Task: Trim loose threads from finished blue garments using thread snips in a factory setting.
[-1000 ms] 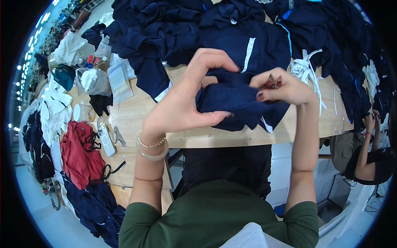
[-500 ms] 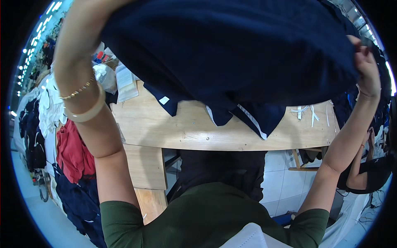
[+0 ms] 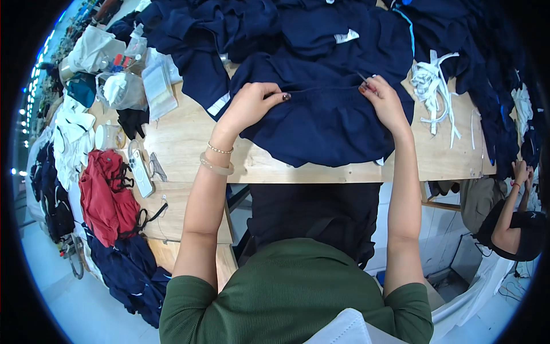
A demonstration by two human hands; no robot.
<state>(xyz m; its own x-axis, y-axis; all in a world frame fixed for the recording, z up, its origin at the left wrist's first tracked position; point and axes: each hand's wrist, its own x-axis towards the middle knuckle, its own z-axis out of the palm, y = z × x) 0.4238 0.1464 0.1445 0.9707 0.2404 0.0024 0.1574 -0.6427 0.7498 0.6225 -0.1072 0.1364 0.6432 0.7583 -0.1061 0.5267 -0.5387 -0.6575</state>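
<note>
Both hands rest on the blue cloth (image 3: 323, 123) that lies flat on the wooden table (image 3: 189, 129). Left hand (image 3: 250, 106) lies on the cloth's top edge with its fingers curled and its fingertips pressed on the cloth. Right hand (image 3: 385, 102) pinches the same edge a little way off and seems to hold a thin metal tool (image 3: 362, 77), too small to tell what kind. Just past the right hand sits a bunch of white strings (image 3: 431, 80). Past both hands is a big heap of blue clothes (image 3: 275, 28). Far out beyond the left hand lie a phone (image 3: 140, 172), a red cloth (image 3: 106, 198) and clear bags (image 3: 157, 86). Far off beyond the right hand, another person (image 3: 515, 221) sits low.
</note>
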